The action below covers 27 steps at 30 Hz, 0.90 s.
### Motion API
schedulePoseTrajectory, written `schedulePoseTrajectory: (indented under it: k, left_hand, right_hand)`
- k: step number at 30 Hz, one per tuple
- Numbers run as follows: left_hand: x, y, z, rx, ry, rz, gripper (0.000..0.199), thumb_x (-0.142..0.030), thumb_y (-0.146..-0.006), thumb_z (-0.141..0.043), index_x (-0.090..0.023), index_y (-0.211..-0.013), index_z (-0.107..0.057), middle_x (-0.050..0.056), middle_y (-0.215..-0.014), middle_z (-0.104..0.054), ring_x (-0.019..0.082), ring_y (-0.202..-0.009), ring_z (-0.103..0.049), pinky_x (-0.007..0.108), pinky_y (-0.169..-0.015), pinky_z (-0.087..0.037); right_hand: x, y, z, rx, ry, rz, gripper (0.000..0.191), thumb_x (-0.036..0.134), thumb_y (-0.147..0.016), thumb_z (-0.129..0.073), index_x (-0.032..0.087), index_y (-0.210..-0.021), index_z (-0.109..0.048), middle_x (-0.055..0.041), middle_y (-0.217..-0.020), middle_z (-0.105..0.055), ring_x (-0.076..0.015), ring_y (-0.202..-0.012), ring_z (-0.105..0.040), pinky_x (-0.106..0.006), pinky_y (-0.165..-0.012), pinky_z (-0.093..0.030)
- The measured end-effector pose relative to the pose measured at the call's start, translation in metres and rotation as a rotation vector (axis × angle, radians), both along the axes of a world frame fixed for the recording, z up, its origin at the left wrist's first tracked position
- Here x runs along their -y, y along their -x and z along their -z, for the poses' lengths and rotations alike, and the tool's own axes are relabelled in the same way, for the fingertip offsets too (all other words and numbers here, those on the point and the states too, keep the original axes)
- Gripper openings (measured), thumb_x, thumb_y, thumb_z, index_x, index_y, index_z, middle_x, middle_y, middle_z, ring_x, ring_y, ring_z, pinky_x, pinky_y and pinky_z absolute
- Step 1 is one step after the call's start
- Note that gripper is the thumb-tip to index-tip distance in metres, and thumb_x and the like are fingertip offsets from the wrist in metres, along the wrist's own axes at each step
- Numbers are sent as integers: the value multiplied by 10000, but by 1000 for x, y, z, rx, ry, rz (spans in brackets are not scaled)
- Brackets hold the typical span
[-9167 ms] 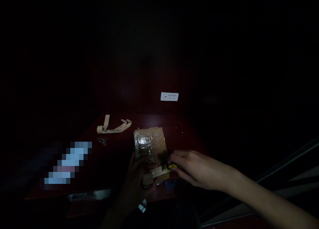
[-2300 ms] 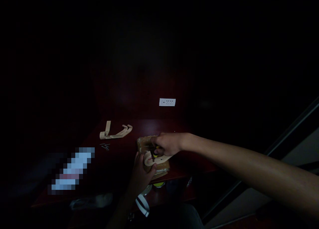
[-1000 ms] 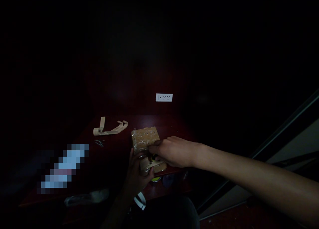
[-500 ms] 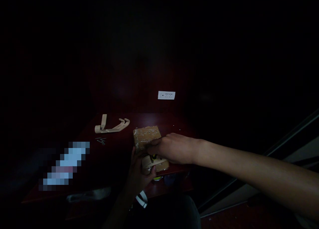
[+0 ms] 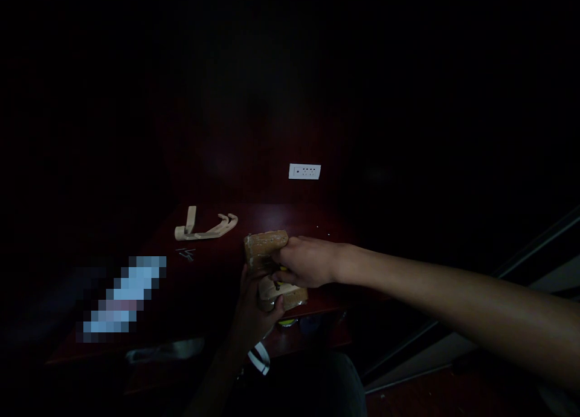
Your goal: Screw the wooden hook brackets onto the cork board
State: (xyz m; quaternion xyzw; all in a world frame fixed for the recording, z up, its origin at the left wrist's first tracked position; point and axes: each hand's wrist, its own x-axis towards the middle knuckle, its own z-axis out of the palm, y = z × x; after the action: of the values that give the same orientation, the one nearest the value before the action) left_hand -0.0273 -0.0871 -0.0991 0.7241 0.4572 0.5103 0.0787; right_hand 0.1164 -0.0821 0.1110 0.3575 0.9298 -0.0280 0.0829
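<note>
The hook (image 5: pixel 268 288) lies on the box (image 5: pixel 263 246), just below the right grip (image 5: pixel 310 261). The left grip (image 5: pixel 256 311) is closed round the hook's curled end and the box's edge, thumb on the near side. The right grip is closed on a yellow tool (image 5: pixel 283 277), mostly hidden by the fist, its tip down at the hook. Looking like pale wood, the hook should be light, stiff and not slippery, though it might split under hard pressure; the curled end, clear of the tool, seems the best hold. The box, taped cardboard, is probably light, slick-faced and apt to dent, so its sides suit better. Screws (image 5: pixel 185 254) lie left of the left grip.
</note>
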Motion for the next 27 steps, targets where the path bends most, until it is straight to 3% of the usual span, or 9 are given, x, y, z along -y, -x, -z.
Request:
schedulePoseTrajectory:
  k: [6, 13, 17, 20, 23, 27]
  left_hand:
    - [-6, -2, 5, 57, 77, -24, 521, -290, -704, -645, -203, -1180, -453, 95, -1230, -528, 302, -1352, -307, 462, -1077, -350]
    - [-10, 0, -4, 71, 190, -20, 429, -366, -759, -609, -209, -1138, -482, 111, -1258, -525, 290, -1269, -435, 437, -1026, -399]
    - [-8, 5, -16, 76, 291, 104, 419, -361, -810, -561, -211, -1189, -464, 85, -1167, -609, 253, -1261, -446, 458, -1087, -308]
    - [-7, 8, -20, 64, 312, 170, 392, -351, -824, -552, -222, -1188, -484, 67, -1173, -617, 238, -1262, -443, 462, -1114, -253]
    - [-5, 10, -20, 49, 312, 182, 418, -333, -827, -556, -212, -1215, -459, 67, -1150, -631, 244, -1318, -369, 486, -1135, -198]
    - [2, 13, -19, -6, 256, 197, 428, -301, -821, -566, -215, -1223, -444, 78, -1186, -600, 251, -1413, -144, 516, -1141, -176]
  right_hand:
    - [-2, 1, 8, 10, -25, 294, 429, 467, -881, -452, 107, -897, -686, -138, -809, -680, -209, -719, -650, -267, -582, -446]
    - [-7, -3, -1, -8, -56, 299, 455, 475, -885, -427, 109, -923, -694, -134, -806, -697, -186, -676, -642, -253, -543, -415]
    - [-11, -13, -11, -17, -130, 297, 486, 505, -879, -412, 111, -879, -698, -146, -806, -692, -190, -683, -635, -257, -554, -401]
    - [-12, -28, -9, -27, -120, 294, 493, 528, -874, -410, 123, -885, -691, -128, -775, -683, -182, -656, -622, -255, -533, -384]
    - [-9, -44, -3, -38, -52, 288, 418, 487, -868, -459, 136, -913, -681, -98, -751, -675, -166, -656, -613, -246, -555, -390]
    - [3, -59, 4, -142, 4, 262, 331, 432, -872, -493, 162, -969, -658, -66, -756, -665, -155, -688, -606, -237, -584, -395]
